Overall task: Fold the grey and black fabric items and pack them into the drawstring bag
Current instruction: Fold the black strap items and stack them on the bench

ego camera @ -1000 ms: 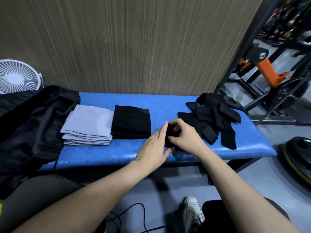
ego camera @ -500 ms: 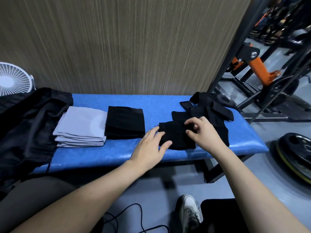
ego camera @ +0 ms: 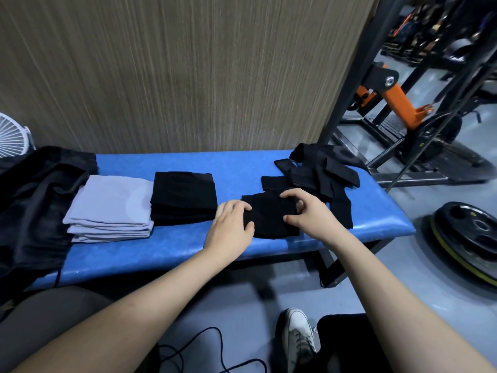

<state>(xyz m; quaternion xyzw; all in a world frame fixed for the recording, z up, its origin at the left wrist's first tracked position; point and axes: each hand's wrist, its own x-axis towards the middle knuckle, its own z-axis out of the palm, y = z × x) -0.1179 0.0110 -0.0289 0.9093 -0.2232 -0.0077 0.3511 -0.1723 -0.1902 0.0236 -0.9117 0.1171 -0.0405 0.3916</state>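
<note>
We see the left hand (ego camera: 231, 227) and the right hand (ego camera: 309, 214) both gripping a folded black piece (ego camera: 269, 219) lying near the front edge of the blue bench (ego camera: 236, 168): left thumb and fingertips pinch its left edge, right thumb and curled fingers clasp its right side. Both forearms reach forward from below. Behind lies a loose black pile (ego camera: 320, 176); to the left, a folded black stack (ego camera: 184, 196), a grey stack (ego camera: 110, 208) and the black drawstring bag (ego camera: 32, 205).
</note>
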